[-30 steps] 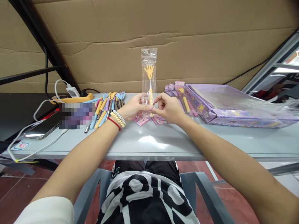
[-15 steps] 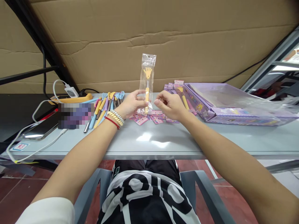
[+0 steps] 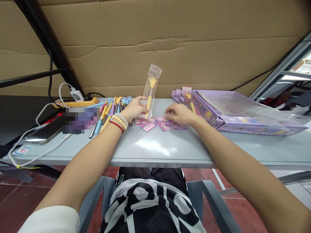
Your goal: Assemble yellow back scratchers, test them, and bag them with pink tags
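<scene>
A yellow hand-shaped back scratcher (image 3: pixel 148 102) is inside a clear plastic bag (image 3: pixel 155 70), tilted with its top toward the right. My left hand (image 3: pixel 134 108) grips the bagged scratcher by its lower handle, between thumb and fingers. Just above the right part of a spread of small pink cards (image 3: pixel 148 127), my right hand (image 3: pixel 179 114) hovers with bent fingers, thumb and fingers apart, nothing visible in them. Left of my left wrist lies a pile of loose back scratchers (image 3: pixel 108 111) in yellow, blue and purple.
On the right stands a purple box (image 3: pixel 255 127) with clear plastic over it; bagged scratchers with pink cards (image 3: pixel 186 90) lie against its left side. A phone (image 3: pixel 45 132), white cables and a yellow power strip (image 3: pixel 70 103) occupy the left. Cardboard (image 3: pixel 170 26) backs the table.
The bagged scratcher has lowered slightly and tilted rightward at the top, still in my left hand. My right hand has moved down and a little right, toward the cards, its fingers loosening.
</scene>
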The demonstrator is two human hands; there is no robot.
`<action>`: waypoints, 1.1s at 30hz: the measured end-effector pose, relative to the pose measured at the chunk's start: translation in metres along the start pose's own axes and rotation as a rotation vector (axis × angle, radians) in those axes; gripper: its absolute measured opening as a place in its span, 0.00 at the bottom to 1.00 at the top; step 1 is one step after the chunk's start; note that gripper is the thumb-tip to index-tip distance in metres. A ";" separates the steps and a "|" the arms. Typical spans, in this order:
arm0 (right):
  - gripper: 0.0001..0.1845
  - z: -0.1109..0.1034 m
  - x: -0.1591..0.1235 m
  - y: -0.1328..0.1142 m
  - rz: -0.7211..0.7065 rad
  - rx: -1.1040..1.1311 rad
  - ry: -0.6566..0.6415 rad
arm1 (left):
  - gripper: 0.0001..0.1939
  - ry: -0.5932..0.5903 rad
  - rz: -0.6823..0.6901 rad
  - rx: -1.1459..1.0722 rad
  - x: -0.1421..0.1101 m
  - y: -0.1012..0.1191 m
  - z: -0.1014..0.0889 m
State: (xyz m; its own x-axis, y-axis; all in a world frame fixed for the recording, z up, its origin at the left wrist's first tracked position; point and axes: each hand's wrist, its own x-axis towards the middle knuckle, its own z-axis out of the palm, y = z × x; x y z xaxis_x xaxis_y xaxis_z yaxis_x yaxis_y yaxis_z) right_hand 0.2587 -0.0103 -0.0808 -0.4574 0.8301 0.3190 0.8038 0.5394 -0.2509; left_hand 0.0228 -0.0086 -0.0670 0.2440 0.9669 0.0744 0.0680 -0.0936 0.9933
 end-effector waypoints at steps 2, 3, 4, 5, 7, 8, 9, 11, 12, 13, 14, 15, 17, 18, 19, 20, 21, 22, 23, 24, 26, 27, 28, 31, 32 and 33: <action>0.15 0.005 0.001 0.000 -0.015 -0.042 -0.075 | 0.31 -0.047 -0.016 -0.002 -0.002 0.000 0.002; 0.16 0.006 0.002 0.000 -0.007 -0.051 -0.113 | 0.30 -0.077 -0.026 -0.002 -0.003 0.001 0.003; 0.17 0.007 0.002 0.000 0.009 -0.054 -0.151 | 0.29 -0.107 -0.035 0.000 -0.005 0.002 0.003; 0.17 0.008 0.002 0.000 0.029 -0.054 -0.184 | 0.29 -0.133 -0.044 0.000 -0.006 0.003 0.004; 0.16 0.007 0.003 -0.003 0.069 -0.052 -0.219 | 0.28 -0.170 -0.056 0.003 -0.008 0.005 0.005; 0.16 0.006 0.003 -0.004 0.082 -0.053 -0.220 | 0.27 -0.179 -0.062 0.007 -0.009 0.005 0.005; 0.16 0.004 0.002 -0.006 0.093 -0.056 -0.214 | 0.27 -0.187 -0.072 0.010 -0.009 0.006 0.004; 0.15 0.000 0.002 -0.009 0.129 -0.040 -0.211 | 0.28 -0.203 -0.094 0.022 -0.009 0.005 0.003; 0.14 -0.002 0.001 -0.010 0.154 -0.018 -0.222 | 0.29 -0.211 -0.104 0.029 -0.008 0.005 0.003; 0.13 -0.004 0.001 -0.011 0.181 0.009 -0.238 | 0.30 -0.218 -0.112 0.034 -0.008 0.005 0.002; 0.11 -0.006 0.001 -0.012 0.207 0.035 -0.258 | 0.30 -0.225 -0.118 0.038 -0.008 0.005 0.002; 0.10 -0.007 0.000 -0.012 0.226 0.058 -0.276 | 0.31 -0.229 -0.123 0.041 -0.007 0.004 0.002; 0.09 -0.007 -0.001 -0.012 0.246 0.084 -0.292 | 0.31 -0.228 -0.131 0.052 -0.008 0.005 0.002; 0.08 -0.007 -0.001 -0.012 0.252 0.094 -0.288 | 0.31 -0.225 -0.133 0.058 -0.008 0.005 0.002; 0.08 -0.007 -0.001 -0.012 0.259 0.107 -0.281 | 0.31 -0.222 -0.135 0.063 -0.008 0.005 0.002; 0.08 -0.007 -0.001 -0.012 0.268 0.124 -0.269 | 0.31 -0.219 -0.138 0.070 -0.008 0.005 0.003; 0.09 -0.007 -0.001 -0.012 0.280 0.147 -0.252 | 0.31 -0.215 -0.139 0.075 -0.008 0.005 0.003; 0.11 -0.007 0.000 -0.012 0.295 0.177 -0.234 | 0.31 -0.213 -0.140 0.082 -0.009 0.005 0.003; 0.14 -0.007 0.000 -0.012 0.313 0.214 -0.219 | 0.31 -0.212 -0.141 0.086 -0.008 0.005 0.003; 0.16 -0.008 0.000 -0.012 0.333 0.257 -0.211 | 0.31 -0.215 -0.143 0.090 -0.008 0.005 0.003; 0.17 -0.010 0.000 -0.012 0.363 0.362 -0.220 | 0.32 -0.224 -0.145 0.099 -0.007 0.004 0.002; 0.16 -0.011 0.001 -0.011 0.366 0.414 -0.223 | 0.32 -0.232 -0.144 0.103 -0.007 0.003 0.001; 0.15 -0.012 0.001 -0.010 0.362 0.462 -0.209 | 0.33 -0.241 -0.143 0.107 -0.006 0.002 0.000; 0.13 -0.017 0.000 -0.008 0.368 0.532 -0.031 | 0.33 -0.276 -0.147 0.115 -0.005 0.001 -0.002; 0.13 -0.018 0.000 -0.006 0.389 0.536 0.057 | 0.33 -0.291 -0.151 0.118 -0.005 0.001 -0.002; 0.13 -0.020 -0.001 -0.005 0.414 0.535 0.142 | 0.33 -0.307 -0.155 0.124 -0.005 0.001 -0.002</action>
State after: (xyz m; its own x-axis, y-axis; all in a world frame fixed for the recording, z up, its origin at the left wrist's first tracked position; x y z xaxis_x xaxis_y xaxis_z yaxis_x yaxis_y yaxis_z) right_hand 0.2624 -0.0166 -0.0618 -0.0695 0.9759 0.2067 0.5870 0.2075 -0.7825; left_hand 0.0197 -0.0128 -0.0666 0.4992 0.8574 -0.1250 0.2390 0.0023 0.9710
